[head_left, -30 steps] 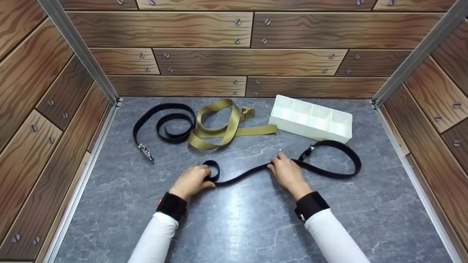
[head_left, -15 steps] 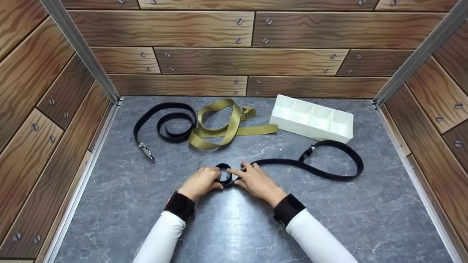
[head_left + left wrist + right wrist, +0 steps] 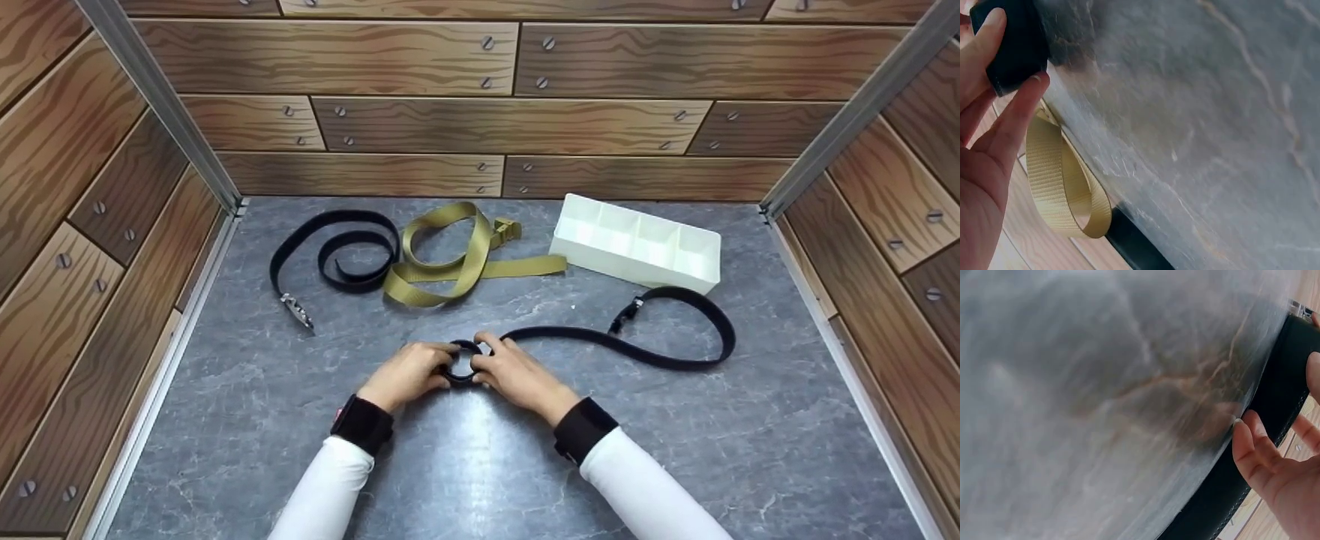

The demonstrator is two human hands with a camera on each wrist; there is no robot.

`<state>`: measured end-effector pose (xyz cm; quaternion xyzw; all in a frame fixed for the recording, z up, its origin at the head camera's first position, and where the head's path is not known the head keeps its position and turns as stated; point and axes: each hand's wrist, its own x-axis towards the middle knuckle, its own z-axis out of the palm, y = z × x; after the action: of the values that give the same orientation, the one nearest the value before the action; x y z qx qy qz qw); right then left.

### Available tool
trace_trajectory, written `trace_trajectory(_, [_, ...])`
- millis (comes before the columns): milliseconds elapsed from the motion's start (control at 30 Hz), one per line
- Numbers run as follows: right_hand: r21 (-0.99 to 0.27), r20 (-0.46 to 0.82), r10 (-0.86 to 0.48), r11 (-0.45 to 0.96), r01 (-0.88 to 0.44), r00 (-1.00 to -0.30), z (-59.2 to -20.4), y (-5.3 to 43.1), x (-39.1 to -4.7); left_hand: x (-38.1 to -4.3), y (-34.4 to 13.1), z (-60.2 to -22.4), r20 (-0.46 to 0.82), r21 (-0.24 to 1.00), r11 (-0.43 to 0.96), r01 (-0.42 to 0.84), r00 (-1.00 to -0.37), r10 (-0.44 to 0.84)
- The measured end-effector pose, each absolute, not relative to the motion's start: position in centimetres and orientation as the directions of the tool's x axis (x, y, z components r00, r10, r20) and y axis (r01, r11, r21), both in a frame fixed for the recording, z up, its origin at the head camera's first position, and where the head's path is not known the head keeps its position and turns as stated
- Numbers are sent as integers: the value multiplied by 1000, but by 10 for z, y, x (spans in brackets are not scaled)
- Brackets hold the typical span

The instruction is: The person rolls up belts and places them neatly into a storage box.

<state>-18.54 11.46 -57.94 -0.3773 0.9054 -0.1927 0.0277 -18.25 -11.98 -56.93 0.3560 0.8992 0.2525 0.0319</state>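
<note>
A black leather belt (image 3: 574, 331) lies on edge across the floor, its near end rolled into a small ring between my hands. My left hand (image 3: 405, 373) pinches the left side of that ring; the left wrist view shows thumb and fingers on the rolled belt (image 3: 1019, 48). On the ring's right side, my right hand (image 3: 521, 379) grips the belt where the strap runs off. Light stitching lines the belt's edge (image 3: 1275, 391) in the right wrist view. The far part loops round to the buckle (image 3: 626, 315) at right.
Another black belt (image 3: 281, 251), loosely coiled with a silver buckle (image 3: 298, 311), lies at the back left. Beside it is an olive webbing strap (image 3: 525, 267) with a buckle. A white divided tray (image 3: 600, 257) stands at the back right. Wood-patterned walls (image 3: 420, 60) enclose the grey surface.
My right hand has slid left from the middle of the belt to the rolled end, meeting my left hand. The left hand has shifted slightly right, and the ring now sits between both hands.
</note>
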Motion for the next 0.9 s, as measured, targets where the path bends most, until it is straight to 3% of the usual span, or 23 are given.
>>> trace_trajectory(167, [-328, 111, -681, 662, -674, -724, -580, 111, -180, -178, -117, -570, 161, 537, 629, 562, -800, 577])
trace_trajectory(333, [-270, 110, -670, 691, -671, -734, -579, 105, -174, -176, -110, -571, 215, 487, 750, 447, -894, 393])
trace_trajectory(467, [-240, 90, -669, 705, -668, -738, -577, 101, -171, -179, -104, -569, 121, 486, 829, 277, -961, 250])
trace_trajectory(600, [-219, 86, -704, 677, -703, -705, -576, 100, -171, -180, -96, -568, 19, 498, 845, 196, -976, 215])
trace_trajectory(900, [-257, 112, -755, 606, -753, -646, -575, 108, -174, -182, -84, -564, 64, 429, 860, 276, -959, 276])
